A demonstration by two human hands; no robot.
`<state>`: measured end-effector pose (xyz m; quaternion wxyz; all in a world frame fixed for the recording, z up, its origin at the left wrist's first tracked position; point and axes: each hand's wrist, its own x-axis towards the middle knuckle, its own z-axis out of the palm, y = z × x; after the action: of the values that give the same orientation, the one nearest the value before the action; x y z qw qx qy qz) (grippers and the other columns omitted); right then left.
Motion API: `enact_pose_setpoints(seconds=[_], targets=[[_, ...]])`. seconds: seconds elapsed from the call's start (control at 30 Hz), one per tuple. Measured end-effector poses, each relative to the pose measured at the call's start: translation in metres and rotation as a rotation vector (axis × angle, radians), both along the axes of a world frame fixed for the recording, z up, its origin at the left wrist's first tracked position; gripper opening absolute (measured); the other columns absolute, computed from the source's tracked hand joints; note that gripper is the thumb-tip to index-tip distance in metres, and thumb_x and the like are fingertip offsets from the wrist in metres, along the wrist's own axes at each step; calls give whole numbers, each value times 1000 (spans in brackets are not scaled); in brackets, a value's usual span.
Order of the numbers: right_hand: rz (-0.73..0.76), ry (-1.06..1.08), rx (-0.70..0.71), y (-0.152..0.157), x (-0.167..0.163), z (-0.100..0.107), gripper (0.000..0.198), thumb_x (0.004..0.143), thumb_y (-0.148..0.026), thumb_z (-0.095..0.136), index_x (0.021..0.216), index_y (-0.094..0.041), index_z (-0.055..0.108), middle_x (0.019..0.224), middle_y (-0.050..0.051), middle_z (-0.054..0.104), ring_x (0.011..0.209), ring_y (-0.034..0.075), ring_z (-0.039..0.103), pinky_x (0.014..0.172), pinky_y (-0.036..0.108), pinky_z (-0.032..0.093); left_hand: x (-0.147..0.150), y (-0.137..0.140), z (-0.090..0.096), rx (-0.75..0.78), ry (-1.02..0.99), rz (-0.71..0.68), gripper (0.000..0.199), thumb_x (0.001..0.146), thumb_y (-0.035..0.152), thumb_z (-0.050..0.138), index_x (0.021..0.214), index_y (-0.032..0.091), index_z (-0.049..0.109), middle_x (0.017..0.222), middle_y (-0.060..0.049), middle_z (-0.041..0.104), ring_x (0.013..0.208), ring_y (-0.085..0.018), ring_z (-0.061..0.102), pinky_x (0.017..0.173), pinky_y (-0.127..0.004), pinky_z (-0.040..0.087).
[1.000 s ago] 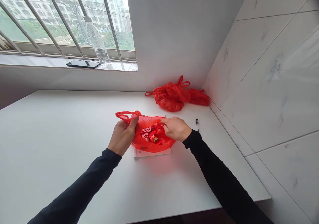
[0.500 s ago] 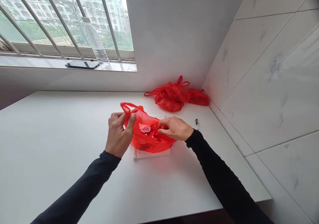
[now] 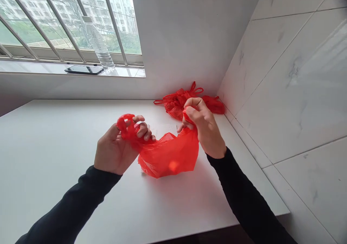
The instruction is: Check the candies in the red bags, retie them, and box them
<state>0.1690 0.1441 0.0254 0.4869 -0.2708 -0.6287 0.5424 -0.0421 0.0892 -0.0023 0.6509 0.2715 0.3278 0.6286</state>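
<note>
A thin red plastic bag (image 3: 170,155) hangs between my two hands over the white table. My left hand (image 3: 119,142) is closed on its left handle, which bunches up over the fingers. At the bag's upper right, my right hand (image 3: 203,124) pinches the other handle, palm turned inward. The bag's front side faces me, so its contents are hidden. Behind and under it a white printed sheet or booklet (image 3: 157,130) shows only in part.
Several knotted red bags (image 3: 175,105) lie at the back right against the wall. A water bottle (image 3: 100,48) and a phone (image 3: 84,69) rest on the windowsill. A tiled wall (image 3: 298,92) bounds the white table (image 3: 67,146) on the right.
My right hand has come out of the bag's opening and risen, now gripping the right handle. My left hand has turned and shifted left. The bag is pulled up, covering the red items inside.
</note>
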Motion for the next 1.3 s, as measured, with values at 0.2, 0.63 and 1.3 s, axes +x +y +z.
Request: enact_pose_setpoints(seconds=[0.2, 0.63, 1.3], targets=[[109, -332, 160, -6, -12, -12, 31, 87, -43, 75, 112, -27, 67, 64, -7, 44, 55, 10, 41, 59, 26, 44, 20, -6, -6, 72, 276, -177, 21, 94, 36, 59, 80, 20, 64, 75, -1, 46, 68, -14, 48, 66, -25, 46], [-47, -162, 19, -6, -4, -4, 9, 97, -32, 57, 102, -27, 52, 67, -7, 43, 55, 11, 45, 59, 28, 44, 22, -3, -9, 23, 293, -106, 30, 96, 46, 61, 80, 20, 63, 68, -1, 58, 70, -16, 60, 75, -32, 52], [51, -476, 316, -12, -10, -7, 22, 103, -35, 55, 115, -24, 69, 111, 4, 70, 107, 20, 62, 97, 40, 50, 30, -10, -16, 74, 571, -165, 53, 92, 57, 61, 58, 19, 47, 51, 4, 31, 46, -8, 27, 45, -25, 26]])
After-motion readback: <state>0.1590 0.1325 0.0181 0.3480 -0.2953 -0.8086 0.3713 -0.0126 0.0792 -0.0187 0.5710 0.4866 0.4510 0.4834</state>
